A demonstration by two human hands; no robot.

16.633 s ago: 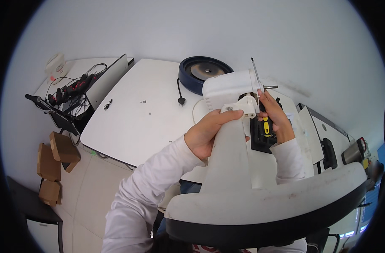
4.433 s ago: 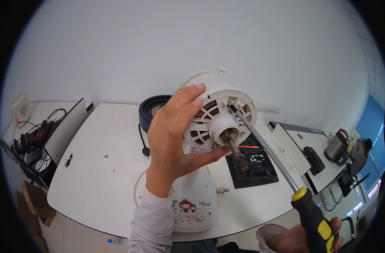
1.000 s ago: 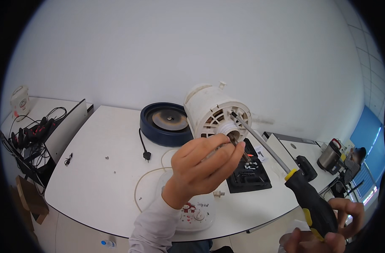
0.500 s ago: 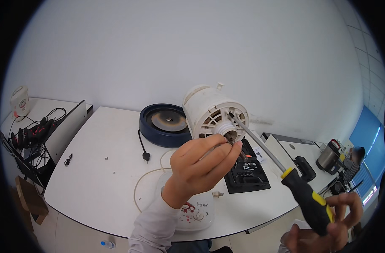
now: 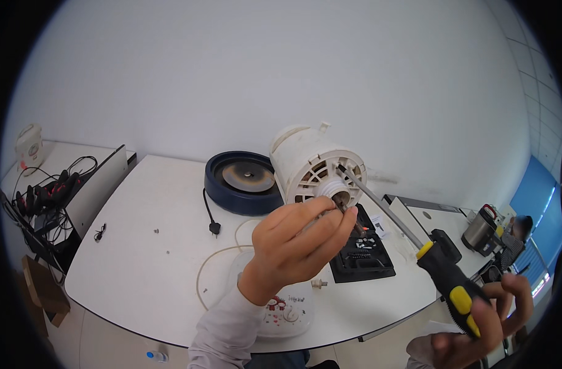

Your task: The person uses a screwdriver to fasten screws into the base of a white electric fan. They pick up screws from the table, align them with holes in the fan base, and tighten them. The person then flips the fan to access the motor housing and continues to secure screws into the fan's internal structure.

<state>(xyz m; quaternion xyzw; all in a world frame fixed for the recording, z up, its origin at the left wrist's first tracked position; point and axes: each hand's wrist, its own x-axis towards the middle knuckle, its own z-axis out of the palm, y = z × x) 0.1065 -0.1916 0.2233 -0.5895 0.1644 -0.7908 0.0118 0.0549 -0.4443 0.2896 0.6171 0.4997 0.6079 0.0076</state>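
Screwdriver [image 5: 439, 267]: handle rolled since the last view, yellow inlays now facing the camera; tip remains at the housing's front.
Left hand [image 5: 299, 246]: shifted, against some seconds ago, from the housing's side to the shaft [image 5: 359, 229].
Housing [image 5: 299, 154]: above the table [image 5: 133, 264], vented face tilted toward the person; support hidden behind the left hand.
Risk, tip: could slip and scar the plastic if the long blade drifts off axis under a light grip; seating too small to verify.
Risk, housing: may swing under torque, as a pinch on the shaft appears to be slight bracing.
Risk, small parts: anything loosened could drop onto the base [image 5: 290, 329] or into the tool case [image 5: 370, 269].
Left pose: forearm rising from the lower edge, knuckles upward, thumb and fingertips closed around the shaft.
Right hand [image 5: 489, 326]: low at right, fingers half curled, thumb against the handle; hold appears loose.
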